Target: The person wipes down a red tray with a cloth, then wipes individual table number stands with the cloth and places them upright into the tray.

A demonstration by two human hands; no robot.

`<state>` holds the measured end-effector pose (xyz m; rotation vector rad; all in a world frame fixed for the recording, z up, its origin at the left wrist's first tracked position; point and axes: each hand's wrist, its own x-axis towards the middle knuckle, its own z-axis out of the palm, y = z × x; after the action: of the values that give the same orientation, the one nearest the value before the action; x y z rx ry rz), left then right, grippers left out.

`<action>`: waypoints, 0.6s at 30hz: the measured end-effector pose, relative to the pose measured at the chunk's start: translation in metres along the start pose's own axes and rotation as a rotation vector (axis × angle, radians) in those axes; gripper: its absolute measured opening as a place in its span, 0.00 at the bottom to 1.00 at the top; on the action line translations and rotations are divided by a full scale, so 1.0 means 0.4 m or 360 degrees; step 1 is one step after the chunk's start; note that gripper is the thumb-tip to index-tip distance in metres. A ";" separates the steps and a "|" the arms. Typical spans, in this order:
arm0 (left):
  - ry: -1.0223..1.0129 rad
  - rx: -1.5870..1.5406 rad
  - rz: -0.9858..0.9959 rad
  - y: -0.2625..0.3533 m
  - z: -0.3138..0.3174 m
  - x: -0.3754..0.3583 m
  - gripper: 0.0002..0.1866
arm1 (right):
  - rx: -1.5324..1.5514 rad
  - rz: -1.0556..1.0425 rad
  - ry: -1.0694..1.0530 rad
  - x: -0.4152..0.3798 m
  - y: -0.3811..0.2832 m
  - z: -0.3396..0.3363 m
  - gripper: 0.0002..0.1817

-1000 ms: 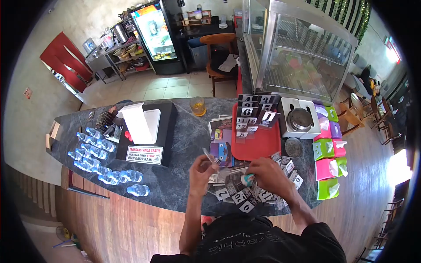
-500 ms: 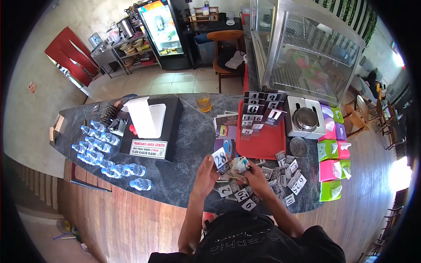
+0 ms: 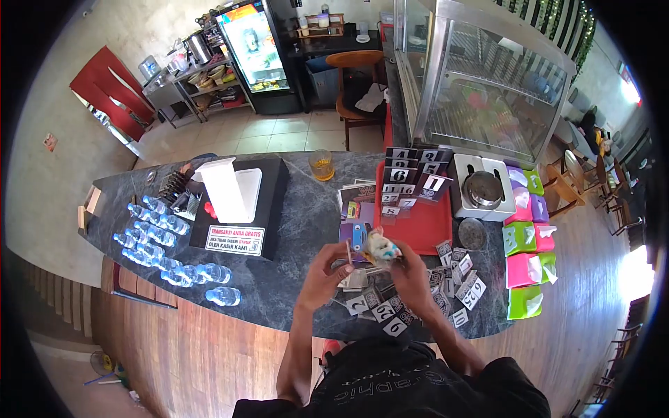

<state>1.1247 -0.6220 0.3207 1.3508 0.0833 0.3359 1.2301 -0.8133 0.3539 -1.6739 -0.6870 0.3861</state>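
My left hand (image 3: 325, 277) pinches a table number sign (image 3: 350, 252), now turned nearly edge-on so its number is hidden. A crumpled whitish cloth (image 3: 380, 247) with blue marks is gripped in my right hand (image 3: 412, 280), just right of the sign and apart from it. Below and around my hands lie loose number signs (image 3: 384, 311), several showing figures such as 29, 9 and 10. Beyond my right hand, more number signs (image 3: 437, 184) stand in rows on a red tray (image 3: 418, 233).
Water bottles (image 3: 224, 296) stand or lie at the left, beside a black stand (image 3: 272, 202) with a white screen. A glass (image 3: 322, 166) of amber drink stands at the back. Tissue boxes (image 3: 524, 270) line the right edge, near a metal pot (image 3: 482, 189) and glass display case (image 3: 488, 90).
My left hand has turned the number sign from showing 28 to edge-on and shifted slightly left. My right hand has raised the cloth a little, away from the counter.
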 end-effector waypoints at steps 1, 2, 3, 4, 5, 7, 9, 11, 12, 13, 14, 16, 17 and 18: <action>-0.0013 -0.0001 -0.0001 -0.001 0.008 0.000 0.28 | -0.0124 -0.0178 0.0017 0.000 -0.048 0.009 0.24; 0.0016 0.0018 0.0124 -0.002 0.020 0.001 0.27 | -0.0181 -0.0365 -0.0062 0.000 -0.079 0.018 0.25; 0.0044 0.0038 0.0252 0.004 0.033 0.006 0.25 | -0.0310 -0.0466 -0.0104 -0.002 -0.079 0.034 0.25; 0.0172 0.0139 0.0324 0.011 0.044 0.009 0.25 | -0.0438 -0.0567 -0.0150 -0.009 -0.070 0.046 0.25; 0.0168 0.0141 0.0329 0.025 0.045 0.004 0.25 | -0.0444 -0.0508 -0.0179 -0.016 -0.051 0.051 0.25; 0.0274 0.0192 0.0346 0.060 0.042 -0.002 0.25 | -0.0748 -0.0737 -0.0308 -0.014 -0.039 0.022 0.24; 0.0147 0.0506 0.0363 0.088 0.035 -0.012 0.25 | -0.0853 -0.0861 -0.0373 -0.012 -0.022 0.008 0.24; 0.0084 0.0532 0.0305 0.089 0.052 -0.019 0.25 | -0.1112 -0.0862 -0.0436 -0.017 -0.029 -0.011 0.21; 0.0086 0.0530 0.0300 0.084 0.056 -0.021 0.25 | -0.1083 -0.0788 -0.0423 -0.008 -0.035 -0.023 0.21; 0.0099 0.0559 0.0315 0.079 0.060 -0.022 0.24 | -0.1054 -0.0711 -0.0406 0.006 -0.041 -0.037 0.21; 0.0108 0.0587 0.0332 0.077 0.062 -0.022 0.24 | -0.1125 -0.0596 -0.0382 0.016 -0.033 -0.055 0.22; 0.0127 0.0622 0.0370 0.081 0.065 -0.021 0.25 | -0.0977 -0.0527 -0.0248 0.033 -0.071 -0.070 0.23; 0.0163 0.0661 0.0406 0.082 0.066 -0.021 0.25 | -0.0824 -0.0465 -0.0130 0.038 -0.094 -0.076 0.24; 0.0174 0.0658 0.0402 0.075 0.072 -0.020 0.25 | -0.0755 -0.0557 -0.0095 0.039 -0.109 -0.068 0.28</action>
<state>1.1185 -0.6461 0.3549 1.7570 0.0759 0.6307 1.2484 -0.8200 0.4040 -1.9384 -1.1614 0.0192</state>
